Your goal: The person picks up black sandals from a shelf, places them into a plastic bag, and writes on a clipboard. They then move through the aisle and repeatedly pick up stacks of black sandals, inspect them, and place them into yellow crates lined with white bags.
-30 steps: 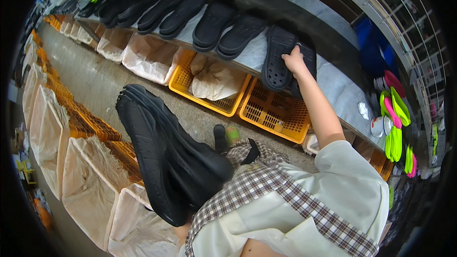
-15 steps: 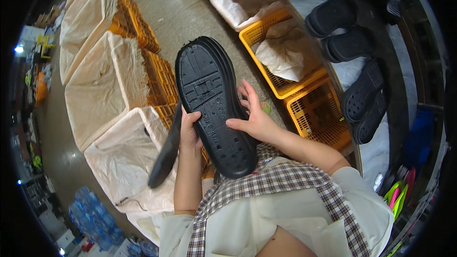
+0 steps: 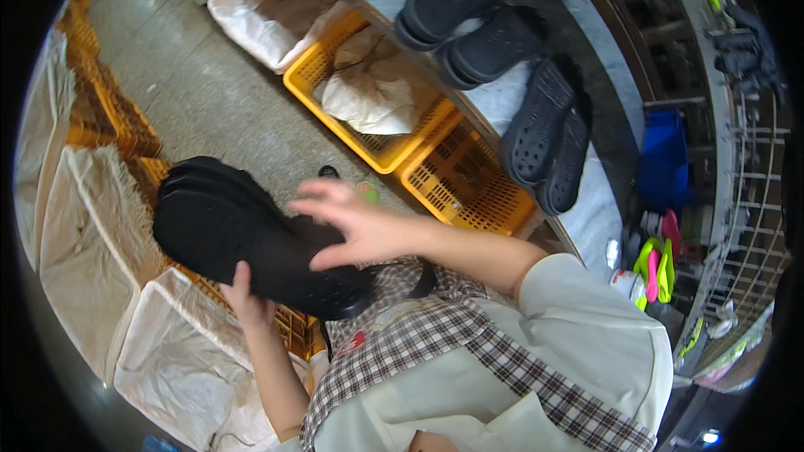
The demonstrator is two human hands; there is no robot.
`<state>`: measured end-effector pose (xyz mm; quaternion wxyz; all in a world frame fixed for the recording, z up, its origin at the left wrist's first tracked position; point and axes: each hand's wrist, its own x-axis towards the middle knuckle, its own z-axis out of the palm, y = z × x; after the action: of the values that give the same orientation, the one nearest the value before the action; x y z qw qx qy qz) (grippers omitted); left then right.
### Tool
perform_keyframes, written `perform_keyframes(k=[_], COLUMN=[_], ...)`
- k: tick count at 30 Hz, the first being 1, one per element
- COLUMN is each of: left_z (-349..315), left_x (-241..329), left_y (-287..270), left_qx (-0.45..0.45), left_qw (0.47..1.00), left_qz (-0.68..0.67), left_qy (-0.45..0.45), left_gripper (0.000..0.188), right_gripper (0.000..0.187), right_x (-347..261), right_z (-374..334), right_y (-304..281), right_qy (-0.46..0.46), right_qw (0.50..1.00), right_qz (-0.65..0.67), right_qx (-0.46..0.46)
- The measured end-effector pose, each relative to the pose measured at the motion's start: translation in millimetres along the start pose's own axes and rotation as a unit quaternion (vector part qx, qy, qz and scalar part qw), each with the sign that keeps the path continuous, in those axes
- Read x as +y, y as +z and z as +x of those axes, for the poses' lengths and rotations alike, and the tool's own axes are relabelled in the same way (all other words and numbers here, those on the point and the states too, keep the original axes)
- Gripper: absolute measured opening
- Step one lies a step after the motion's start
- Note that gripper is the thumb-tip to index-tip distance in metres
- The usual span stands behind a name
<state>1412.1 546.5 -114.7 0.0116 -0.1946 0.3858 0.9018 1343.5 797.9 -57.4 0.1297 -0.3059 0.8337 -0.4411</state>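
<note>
A stack of black shoe soles [image 3: 222, 222] lies slantwise in front of my apron, with its wide end toward the left. My left hand [image 3: 249, 300] grips it from the near side, its thumb on top and the other fingers hidden underneath. How many soles are in the stack I cannot tell. Over the narrower end hovers my right hand [image 3: 356, 222], slightly blurred, its fingers spread apart and holding nothing. Whether its thumb touches the sole is unclear.
More black soles [image 3: 548, 125] sit in pairs along a bench at the right. Below it stand yellow crates [image 3: 389, 159], one with a crumpled pale sack [image 3: 368, 96]. Cloth-lined crates [image 3: 92, 234] line the left side. A wire rack [image 3: 754, 176] rises at far right.
My view has swung to the right. The soles have tilted over toward the left and come lower, and my right hand has lifted from the sole's edge with fingers spread.
</note>
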Motion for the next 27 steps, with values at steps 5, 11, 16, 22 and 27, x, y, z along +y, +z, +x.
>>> perform_keyframes(k=[5,11,16,22,27], left_z=[12.4,4.6,-12.7,-29.1,-46.5], left_x=[22.8,27.9,23.6,12.2,-36.2], left_y=[-22.3,-59.5,-89.0,-114.7,-121.5], left_qx=[0.104,0.068,0.151,0.185,0.301], left_qw=[0.992,0.996,0.981,0.972,0.947], left_qz=[-0.062,-0.06,-0.124,-0.143,-0.108], left_qy=[-0.019,-0.01,-0.023,-0.019,-0.005], left_gripper=[0.052,0.051,0.05,0.048,0.049], right_gripper=[0.038,0.056,0.052,0.047,0.018], right_x=[27.9,82.0,130.1,73.6,38.6], right_z=[-105.8,-179.8,-194.9,-151.5,-77.3], right_y=[-150.6,-209.2,-227.0,-223.9,-85.3], right_qy=[0.253,0.456,0.385,0.294,-0.031], right_qw=[0.785,0.788,0.835,0.753,0.929], right_qz=[-0.446,-0.38,-0.3,-0.499,-0.116], right_qx=[0.348,0.162,0.255,0.312,0.35])
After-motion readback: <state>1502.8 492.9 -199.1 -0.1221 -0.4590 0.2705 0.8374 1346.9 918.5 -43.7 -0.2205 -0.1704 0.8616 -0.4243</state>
